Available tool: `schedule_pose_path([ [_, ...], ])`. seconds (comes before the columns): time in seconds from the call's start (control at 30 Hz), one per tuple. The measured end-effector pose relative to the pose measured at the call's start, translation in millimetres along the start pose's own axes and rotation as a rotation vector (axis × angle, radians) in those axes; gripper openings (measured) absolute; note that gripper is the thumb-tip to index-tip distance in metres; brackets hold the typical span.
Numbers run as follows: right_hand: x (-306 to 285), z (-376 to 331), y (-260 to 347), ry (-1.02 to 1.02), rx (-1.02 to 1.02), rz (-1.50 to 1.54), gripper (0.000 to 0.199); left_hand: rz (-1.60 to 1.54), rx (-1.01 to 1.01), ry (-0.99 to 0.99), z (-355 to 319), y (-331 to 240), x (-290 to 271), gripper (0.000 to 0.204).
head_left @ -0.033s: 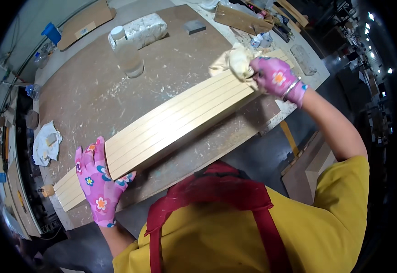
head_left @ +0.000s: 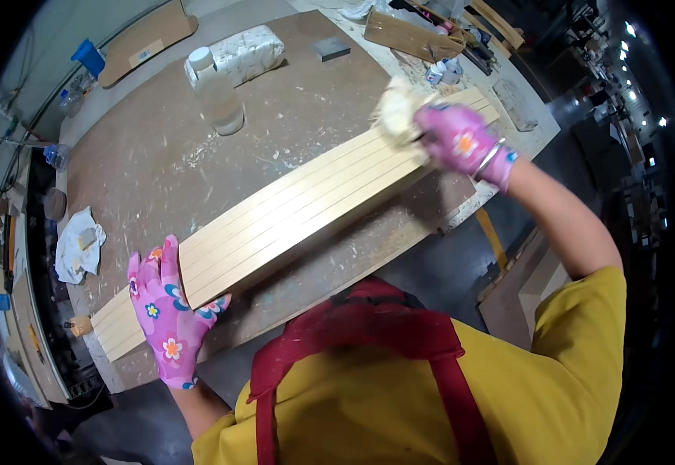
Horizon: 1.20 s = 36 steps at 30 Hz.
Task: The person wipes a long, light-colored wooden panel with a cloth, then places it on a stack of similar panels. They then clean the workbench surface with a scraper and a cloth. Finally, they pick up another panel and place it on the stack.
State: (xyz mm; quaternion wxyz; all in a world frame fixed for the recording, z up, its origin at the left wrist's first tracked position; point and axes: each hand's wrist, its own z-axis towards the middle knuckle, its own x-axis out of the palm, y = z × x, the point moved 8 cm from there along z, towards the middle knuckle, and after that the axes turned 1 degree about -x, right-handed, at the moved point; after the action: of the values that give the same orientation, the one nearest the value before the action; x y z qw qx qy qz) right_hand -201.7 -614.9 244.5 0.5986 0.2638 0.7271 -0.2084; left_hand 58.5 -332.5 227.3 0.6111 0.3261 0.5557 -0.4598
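Between the two pictures no shift can be made out: the hands, the strips and the things on the bench lie in the same places, so the wiping contact at the far end is taken as held rather than moved on. A bundle of long pale wooden strips [head_left: 298, 213] is laid side by side, slantwise across the bench [head_left: 159, 163]. Its near end is pinned under the left hand [head_left: 165, 314], which is spread flat with the fingers wide. The right hand [head_left: 461, 139] is closed around a pale wad of cloth [head_left: 395, 112], which is pressed onto the far end of the strips. That end lies close to the bench corner, with a small jar and clutter just beyond the right hand. The near end overhangs the bench edge beside the left hand. Between the hands the whole length of the strips is left bare. Beyond them, a clear plastic bottle [head_left: 217, 97] and a wrapped block [head_left: 248, 50] stand well apart from both hands, and a white rag [head_left: 78, 244] lies past the left hand.
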Motion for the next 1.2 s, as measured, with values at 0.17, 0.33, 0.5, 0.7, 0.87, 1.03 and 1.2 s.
schedule_pose_path([
  [0.17,-1,9,62,-0.177,-0.156,0.127,0.011,0.007,0.029,-0.035,-1,-3,-4,0.099],
  [0.33,9,-11,-130,-0.212,0.13,-0.11,0.014,-0.004,-0.004,0.003,-2,-1,-1,0.103],
  [0.5,-28,41,-110,-0.355,0.319,1.323,0.018,0.046,0.028,-0.054,-2,-6,-1,0.101],
  [0.7,-4,150,-30,-0.466,0.171,2.417,0.019,0.089,0.023,0.08,-2,-3,0,0.102],
  [0.87,43,197,-8,-0.11,0.149,2.77,0.026,-0.28,0.133,0.322,21,2,-18,0.089],
  [1.03,38,194,20,0.067,-0.065,2.724,0.027,-0.938,-0.017,0.373,123,-3,6,0.079],
  [1.2,12,169,59,0.391,-0.425,2.502,0.031,-1.145,0.046,0.316,224,-75,56,0.07],
])
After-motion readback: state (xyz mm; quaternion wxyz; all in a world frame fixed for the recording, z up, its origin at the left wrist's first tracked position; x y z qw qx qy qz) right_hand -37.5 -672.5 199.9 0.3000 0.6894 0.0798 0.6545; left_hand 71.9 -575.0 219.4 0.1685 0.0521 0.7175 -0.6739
